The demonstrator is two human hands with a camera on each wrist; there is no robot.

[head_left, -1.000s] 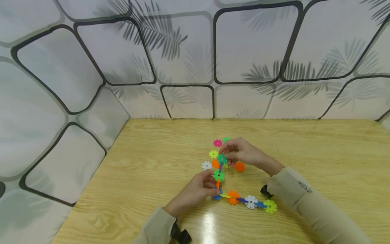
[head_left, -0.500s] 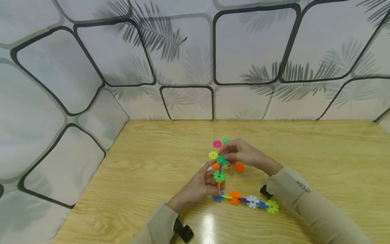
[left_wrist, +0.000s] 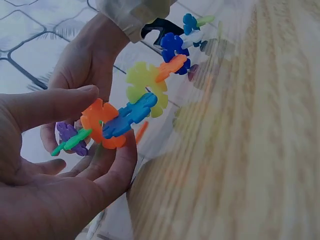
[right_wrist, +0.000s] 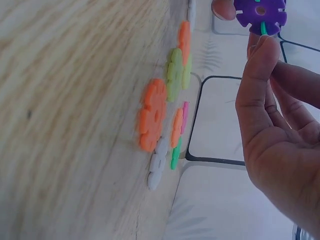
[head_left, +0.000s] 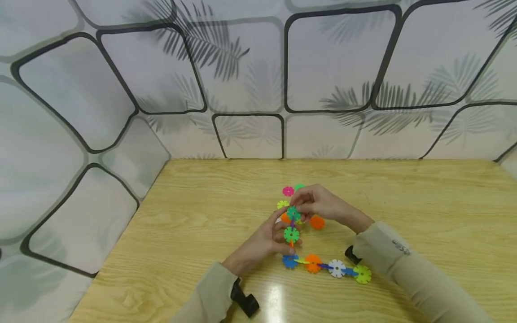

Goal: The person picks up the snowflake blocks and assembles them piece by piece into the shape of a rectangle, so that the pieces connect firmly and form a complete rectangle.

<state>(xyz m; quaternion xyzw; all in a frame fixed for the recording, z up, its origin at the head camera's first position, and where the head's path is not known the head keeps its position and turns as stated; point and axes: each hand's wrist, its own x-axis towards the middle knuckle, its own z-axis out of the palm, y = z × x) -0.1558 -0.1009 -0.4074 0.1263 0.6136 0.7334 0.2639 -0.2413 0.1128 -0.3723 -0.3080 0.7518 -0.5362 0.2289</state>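
Slotted plastic discs in several colours, joined edge to edge: one chain [head_left: 313, 263], low centre of the head frame, bent roughly like an L. Corner is a blue disc [head_left: 290, 261]. From it the short arm goes up the frame through orange, a green disc [head_left: 291, 234] and purple to a teal disc [head_left: 293, 213]; the long arm runs right and slightly down, ending in a yellow-green disc [head_left: 362, 274].

Left hand [head_left: 262, 244] left of the short arm, thumb and fingers curled round it. Left wrist view: thumb over an orange link [left_wrist: 99, 120], other fingers beneath. Index reaches up beside the teal disc.

Right hand [head_left: 321, 204] above and right, thumb and fingers pinching the chain's upper end at the teal disc. Right wrist view: fingertips at upper right, just below a purple link [right_wrist: 261, 12].

Loose discs on the wood-grain surface [head_left: 202, 215], around and above the hands: pink disc [head_left: 288, 191], green one partly behind the right hand, yellow disc [head_left: 282, 204], orange disc [head_left: 317, 222] below the right hand.

Beige sleeves [head_left: 412, 264], black gear [head_left: 244, 299] at both cuffs. Patterned wall [head_left: 250, 94] across the upper half.
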